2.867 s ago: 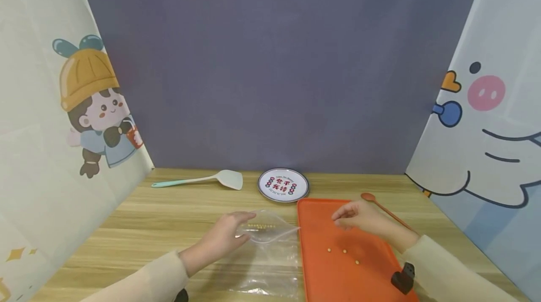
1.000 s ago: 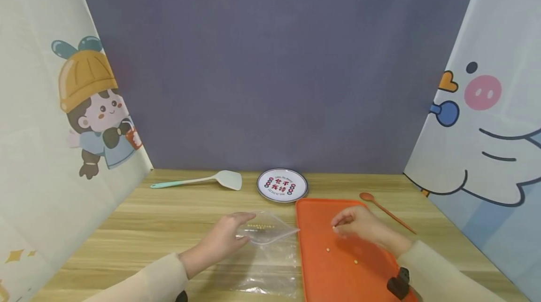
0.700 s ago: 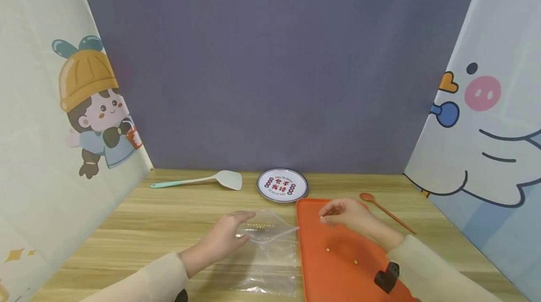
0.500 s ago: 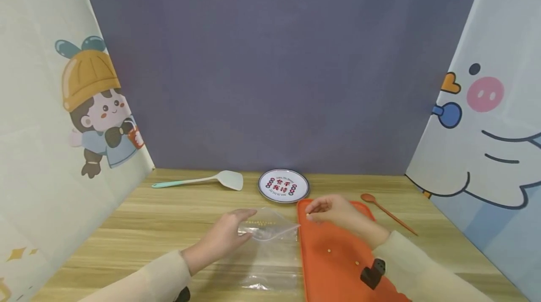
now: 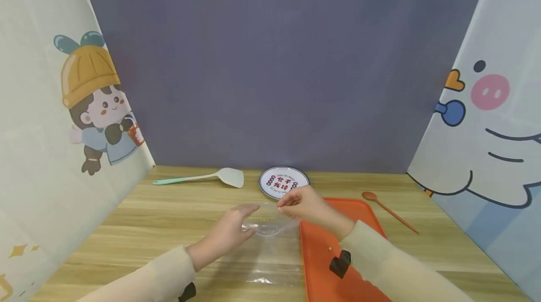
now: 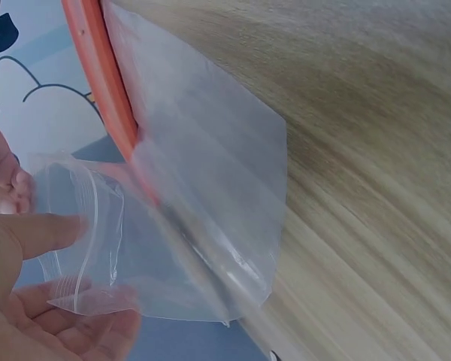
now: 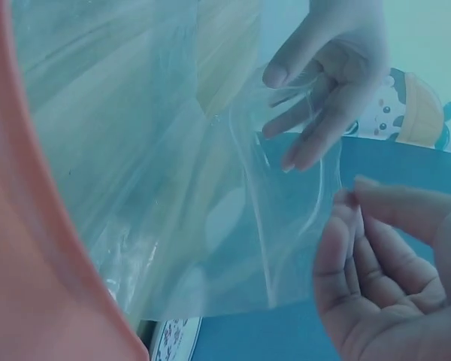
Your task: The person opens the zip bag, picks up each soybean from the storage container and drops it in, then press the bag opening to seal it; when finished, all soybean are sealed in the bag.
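A clear plastic zip bag stands on the table with its mouth raised and spread. My left hand holds the left side of that mouth, thumb and fingers apart at the rim. In the left wrist view the zip strip runs between thumb and fingers. At the mouth's right side is my right hand, thumb and index fingertips together on a tiny pale bean, barely visible. The orange tray lies beside the bag. One bean shows on it; my right forearm hides part of the tray.
Behind the bag sits a round white plate with red lettering. A spatula with a mint handle lies at the back left. To the tray's right is a reddish-brown wooden spoon. Upright printed panels border the table.
My right hand picked a bean off the tray and moved left to the bag's mouth. My left hand stays at the bag. The sleeve now covers where another bean lay.
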A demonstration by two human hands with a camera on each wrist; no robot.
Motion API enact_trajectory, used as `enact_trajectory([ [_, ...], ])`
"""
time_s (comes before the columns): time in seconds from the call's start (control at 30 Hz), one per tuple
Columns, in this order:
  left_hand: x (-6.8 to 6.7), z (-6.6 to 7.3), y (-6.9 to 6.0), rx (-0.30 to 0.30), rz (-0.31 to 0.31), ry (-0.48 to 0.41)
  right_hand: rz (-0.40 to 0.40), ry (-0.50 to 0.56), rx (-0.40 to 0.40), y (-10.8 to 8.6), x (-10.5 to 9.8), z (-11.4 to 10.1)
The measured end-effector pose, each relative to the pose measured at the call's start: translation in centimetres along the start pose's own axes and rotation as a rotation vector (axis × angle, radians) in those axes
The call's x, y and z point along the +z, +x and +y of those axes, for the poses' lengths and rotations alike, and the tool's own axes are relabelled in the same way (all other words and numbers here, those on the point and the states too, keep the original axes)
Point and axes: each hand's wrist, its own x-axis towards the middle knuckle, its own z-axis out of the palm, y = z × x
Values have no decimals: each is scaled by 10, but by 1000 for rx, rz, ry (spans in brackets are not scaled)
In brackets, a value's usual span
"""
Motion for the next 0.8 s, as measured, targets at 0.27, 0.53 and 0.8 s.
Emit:
enact_trajectory([
  [0.27,0,1,1,-11,-1,-5,29,-13,5,0,-4,2],
  [0.53,0,1,-1,-25,3,-13,70,-7,96,-13,-28,19],
  [0.8,2,-2,-1,-12,11,4,10,-34,162,-41,-53,44],
])
